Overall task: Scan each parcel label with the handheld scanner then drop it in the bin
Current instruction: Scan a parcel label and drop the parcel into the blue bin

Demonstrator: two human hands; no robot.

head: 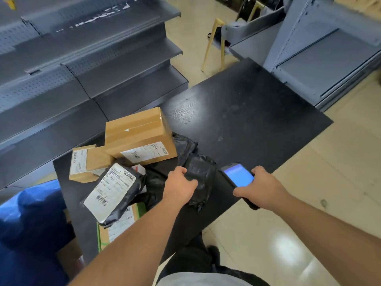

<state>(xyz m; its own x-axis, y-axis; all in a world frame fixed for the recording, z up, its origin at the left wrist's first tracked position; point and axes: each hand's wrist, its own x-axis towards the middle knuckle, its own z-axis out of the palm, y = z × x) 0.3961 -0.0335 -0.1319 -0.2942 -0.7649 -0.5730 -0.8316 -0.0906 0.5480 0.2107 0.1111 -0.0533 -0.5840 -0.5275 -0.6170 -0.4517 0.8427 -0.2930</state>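
Our left hand [179,183] is gripping a black poly parcel [201,178] on the black table [247,120], seemingly steadying it while our right hand [261,187], fingers curled around the scanner [239,178], is aiming alongside. No label is showing on it, so we are probably needing to flip it; the blue bin [31,213] is waiting at the left.

light: bright, even, overhead
glare: floor [288,250] at 5 o'clock
distortion: wide-angle bend at edges
focus: slightly soft throughout

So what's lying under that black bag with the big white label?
Under the labelled black bag a cardboard parcel with green tape pokes out, its label partly visible. The rest is covered, so anything else beneath is hidden.
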